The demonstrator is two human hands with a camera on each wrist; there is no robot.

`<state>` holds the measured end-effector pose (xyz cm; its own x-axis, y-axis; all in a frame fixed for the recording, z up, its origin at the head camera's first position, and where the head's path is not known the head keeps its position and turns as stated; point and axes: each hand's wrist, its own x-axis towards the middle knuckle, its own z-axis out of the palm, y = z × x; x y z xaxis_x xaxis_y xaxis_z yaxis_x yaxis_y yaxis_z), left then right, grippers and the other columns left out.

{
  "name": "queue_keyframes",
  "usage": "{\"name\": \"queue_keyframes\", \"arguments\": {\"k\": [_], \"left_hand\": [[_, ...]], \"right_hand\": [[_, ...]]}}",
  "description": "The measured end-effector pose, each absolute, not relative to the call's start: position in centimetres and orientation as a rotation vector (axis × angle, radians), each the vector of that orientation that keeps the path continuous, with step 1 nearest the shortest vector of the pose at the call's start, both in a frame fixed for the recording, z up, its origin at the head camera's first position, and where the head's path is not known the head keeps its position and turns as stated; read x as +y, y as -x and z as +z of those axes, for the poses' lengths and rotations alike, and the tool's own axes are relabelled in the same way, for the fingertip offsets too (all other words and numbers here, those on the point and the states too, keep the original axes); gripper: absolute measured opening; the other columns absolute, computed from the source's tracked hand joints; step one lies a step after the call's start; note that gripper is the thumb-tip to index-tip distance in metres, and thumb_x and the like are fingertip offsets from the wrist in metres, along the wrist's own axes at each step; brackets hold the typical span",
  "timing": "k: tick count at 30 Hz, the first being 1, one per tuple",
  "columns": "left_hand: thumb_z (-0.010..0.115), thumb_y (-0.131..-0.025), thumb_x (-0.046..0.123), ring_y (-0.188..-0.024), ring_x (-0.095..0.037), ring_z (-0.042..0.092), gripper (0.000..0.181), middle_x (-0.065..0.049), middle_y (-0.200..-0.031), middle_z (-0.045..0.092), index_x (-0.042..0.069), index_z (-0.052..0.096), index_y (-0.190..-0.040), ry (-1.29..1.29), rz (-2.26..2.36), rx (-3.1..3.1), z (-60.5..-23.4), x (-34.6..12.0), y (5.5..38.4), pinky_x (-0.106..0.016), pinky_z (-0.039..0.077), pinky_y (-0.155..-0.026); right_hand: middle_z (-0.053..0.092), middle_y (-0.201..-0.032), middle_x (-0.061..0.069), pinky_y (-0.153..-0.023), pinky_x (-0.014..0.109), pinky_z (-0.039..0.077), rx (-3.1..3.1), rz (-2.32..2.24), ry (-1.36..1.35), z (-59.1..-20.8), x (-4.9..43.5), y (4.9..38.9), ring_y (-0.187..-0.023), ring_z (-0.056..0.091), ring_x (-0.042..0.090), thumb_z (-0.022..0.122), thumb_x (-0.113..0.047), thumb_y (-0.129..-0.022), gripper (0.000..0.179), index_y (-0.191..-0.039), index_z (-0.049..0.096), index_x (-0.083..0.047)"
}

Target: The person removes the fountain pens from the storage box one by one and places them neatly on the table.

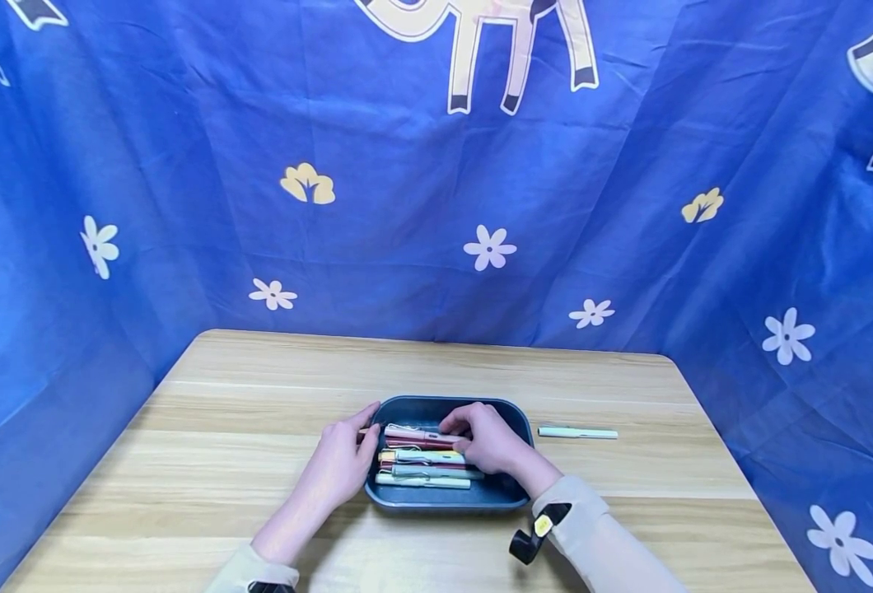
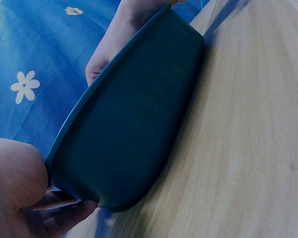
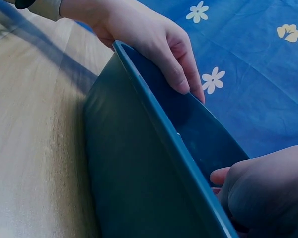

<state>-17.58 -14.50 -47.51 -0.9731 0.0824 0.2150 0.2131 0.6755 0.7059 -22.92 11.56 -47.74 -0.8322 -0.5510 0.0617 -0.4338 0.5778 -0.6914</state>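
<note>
A dark teal tray point(image 1: 447, 505) stands on the table with several pens lying side by side in its left and middle part. My left hand point(image 1: 340, 461) grips the tray's left end, thumb over the rim and fingers along the outside wall, as the left wrist view shows. Reaching into the tray from the right, my right hand point(image 1: 492, 441) pinches the right part of a pink pen point(image 1: 410, 432) in the back of the row. Nearer the front lie a yellow-and-pale pen point(image 1: 422, 456) and a whitish pen point(image 1: 422, 482). The tray wall hides the right fingertips in the right wrist view.
One pale mint pen point(image 1: 579, 432) lies on the wooden table point(image 1: 296, 371) to the right of the tray. A blue patterned curtain point(image 1: 392, 272) encloses the table at the back and both sides. A black strap device point(image 1: 540, 531) sits on the right wrist.
</note>
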Motion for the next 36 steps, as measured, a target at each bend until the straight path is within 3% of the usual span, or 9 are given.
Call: {"name": "queue_keyframes", "arguments": {"k": [9, 21, 29, 36], "left_hand": [[0.059, -0.108, 0.012, -0.119, -0.034, 0.069, 0.044, -0.027, -0.133, 0.067, -0.006, 0.058, -0.147, 0.243, -1.18, -2.719, -47.5, -14.44, 17.58, -0.053, 0.053, -0.102], [0.058, -0.108, 0.011, -0.12, -0.035, 0.068, 0.044, -0.028, -0.136, 0.065, -0.008, 0.056, -0.148, 0.26, -1.199, -2.72, -47.55, -14.46, 17.54, -0.052, 0.053, -0.103], [0.058, -0.108, 0.01, -0.121, -0.036, 0.067, 0.044, -0.028, -0.136, 0.065, -0.008, 0.056, -0.148, 0.26, -1.191, -2.72, -47.57, -14.5, 17.56, -0.053, 0.052, -0.104], [0.058, -0.108, 0.011, -0.12, -0.035, 0.068, 0.044, -0.028, -0.134, 0.066, -0.008, 0.057, -0.147, 0.263, -1.193, -2.713, -47.55, -14.48, 17.59, -0.052, 0.053, -0.103]], "right_hand": [[0.074, -0.099, -0.002, -0.087, 0.033, 0.055, 2.699, -0.994, 0.776, -47.56, 11.61, 22.7, -0.094, 0.066, 0.012, 0.07, 0.005, -0.094, 0.022, -0.109, 0.079, -0.008], [0.073, -0.103, 0.0, -0.088, 0.033, 0.057, 2.648, -1.039, 0.839, -47.71, 11.51, 22.75, -0.092, 0.065, 0.008, 0.068, 0.012, -0.092, 0.028, -0.112, 0.076, -0.007], [0.073, -0.103, 0.001, -0.087, 0.032, 0.056, 2.652, -1.012, 0.861, -47.7, 11.58, 22.74, -0.095, 0.067, 0.015, 0.069, 0.01, -0.092, 0.028, -0.113, 0.075, -0.008], [0.072, -0.101, -0.001, -0.087, 0.033, 0.057, 2.661, -1.026, 0.855, -47.65, 11.6, 22.8, -0.093, 0.067, 0.012, 0.07, 0.009, -0.092, 0.027, -0.111, 0.075, -0.008]]}}
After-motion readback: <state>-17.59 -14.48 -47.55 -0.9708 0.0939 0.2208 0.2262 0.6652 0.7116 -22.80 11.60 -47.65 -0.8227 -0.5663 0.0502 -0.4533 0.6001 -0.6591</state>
